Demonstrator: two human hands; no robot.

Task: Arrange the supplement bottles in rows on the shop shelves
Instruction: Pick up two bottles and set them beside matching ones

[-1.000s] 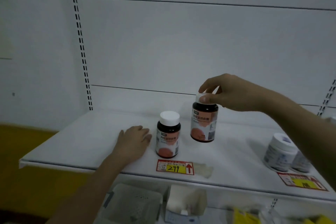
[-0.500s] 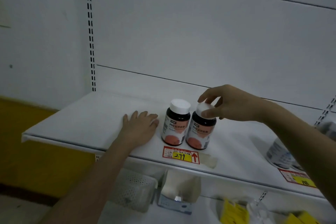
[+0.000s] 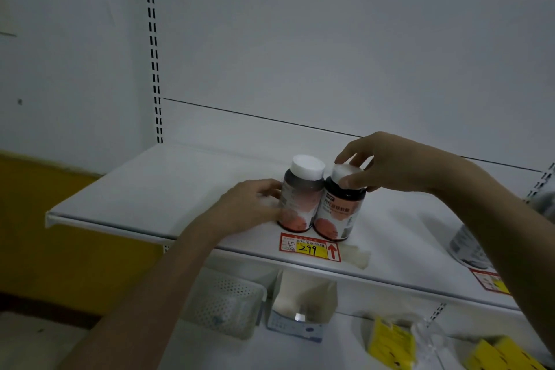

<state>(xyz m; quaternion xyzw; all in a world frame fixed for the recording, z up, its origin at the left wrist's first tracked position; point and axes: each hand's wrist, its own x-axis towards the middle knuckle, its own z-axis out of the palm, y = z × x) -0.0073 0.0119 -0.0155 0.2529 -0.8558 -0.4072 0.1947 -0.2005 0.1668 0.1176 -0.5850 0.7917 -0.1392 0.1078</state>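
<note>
At the shelf [image 3: 168, 189] lip, right hand [image 3: 390, 164] pinched right bottle's [image 3: 339, 210] cap, left hand [image 3: 252, 207] gripped left bottle [image 3: 300, 198]; a nudge could tip either off.

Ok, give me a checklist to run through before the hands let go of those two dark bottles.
1. Right bottle standing upright on the shelf: ok.
2. Left bottle upright: ok, though it is blurred.
3. The two bottles side by side in a row behind the 299 price tag: ok.
4. Right hand grips the right bottle's white cap: ok.
5. Left hand holds the left bottle's side: ok; how firmly, cannot tell.
6. Labels facing front: right bottle ok, left bottle cannot tell.
</note>
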